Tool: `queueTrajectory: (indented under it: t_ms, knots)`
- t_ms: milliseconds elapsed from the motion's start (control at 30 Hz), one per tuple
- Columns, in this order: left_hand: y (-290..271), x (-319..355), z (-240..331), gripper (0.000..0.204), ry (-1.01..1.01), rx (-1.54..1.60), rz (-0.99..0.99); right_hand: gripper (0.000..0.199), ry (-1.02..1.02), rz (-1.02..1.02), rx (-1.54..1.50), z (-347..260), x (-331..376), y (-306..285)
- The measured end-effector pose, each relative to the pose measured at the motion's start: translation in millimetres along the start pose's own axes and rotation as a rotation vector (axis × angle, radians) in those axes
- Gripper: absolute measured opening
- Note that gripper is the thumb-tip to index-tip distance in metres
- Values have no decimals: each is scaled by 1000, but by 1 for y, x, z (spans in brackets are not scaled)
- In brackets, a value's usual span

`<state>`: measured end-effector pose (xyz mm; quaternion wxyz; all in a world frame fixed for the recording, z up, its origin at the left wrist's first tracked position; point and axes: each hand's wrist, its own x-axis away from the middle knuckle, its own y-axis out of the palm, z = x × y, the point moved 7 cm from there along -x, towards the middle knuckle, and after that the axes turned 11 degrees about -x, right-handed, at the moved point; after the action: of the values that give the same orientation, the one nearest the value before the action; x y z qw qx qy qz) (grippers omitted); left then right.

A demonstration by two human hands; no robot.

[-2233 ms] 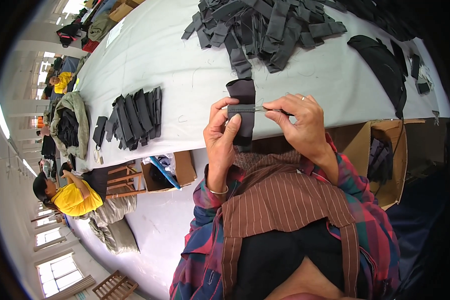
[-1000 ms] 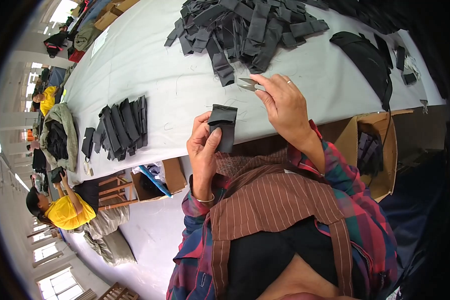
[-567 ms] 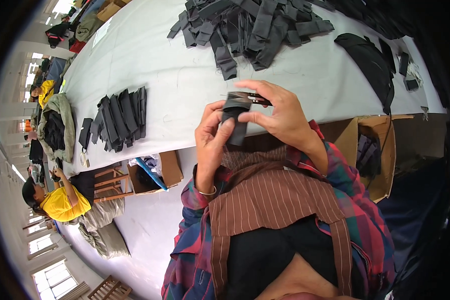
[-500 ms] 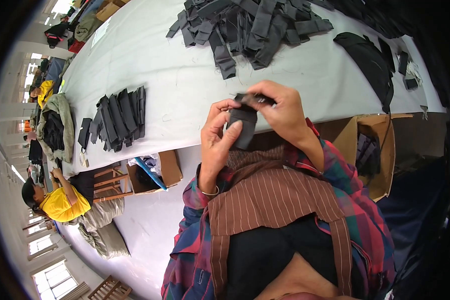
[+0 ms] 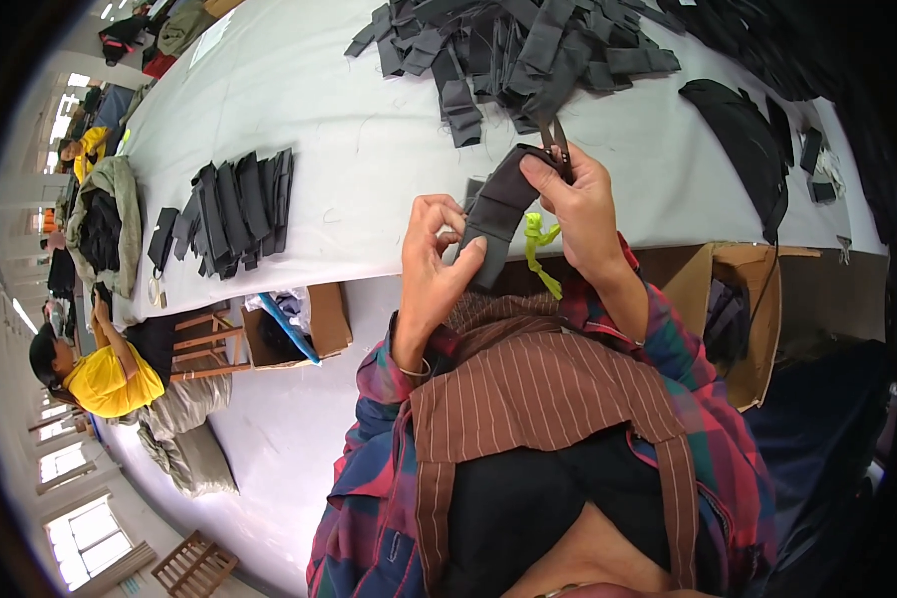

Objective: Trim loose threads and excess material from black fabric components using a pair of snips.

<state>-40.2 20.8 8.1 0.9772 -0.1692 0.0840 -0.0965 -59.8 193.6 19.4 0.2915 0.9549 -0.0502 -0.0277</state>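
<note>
A dark grey, folded fabric strip (image 5: 505, 202) is held taut and tilted between my hands, above the table's near edge. My left hand (image 5: 433, 274) is closed on its lower end, thumb on top. My right hand (image 5: 590, 214) pinches the upper end between thumb and fingers. The same hand also holds small dark thread snips (image 5: 559, 142), whose blades point away from me. From below that hand hangs a bright yellow-green cord (image 5: 537, 249); its attachment is hidden by my fingers.
A heap of dark strips (image 5: 528, 45) lies on the white table (image 5: 369, 184), with a neater row (image 5: 237, 212) to the left. A black curved fabric piece (image 5: 738, 149) lies right. Cardboard boxes (image 5: 757, 319) stand below the edge. A person in yellow (image 5: 120, 379) works at left.
The strip has been stretched out and turned upward to the right. My right hand has opened out from the strip's top, and the snips and yellow-green cord have come into view.
</note>
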Motion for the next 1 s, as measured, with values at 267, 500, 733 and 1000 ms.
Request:
queueTrajectory:
  t_ms: [267, 500, 733, 1000]
  knots:
    - [23, 0, 3, 32, -264, 435, -292, 9, -30, -28, 89, 15, 7, 8]
    - [11, -5, -23, 14, -259, 381, 18, 24, -477, -258, 691, -12, 28, 24]
    - [13, -2, -21, 15, -367, 531, 7, 39, -498, -328, 835, -5, 33, 23]
    - [7, -2, -21, 16, -305, 508, 114, 33, -396, -373, 835, -10, 28, 25]
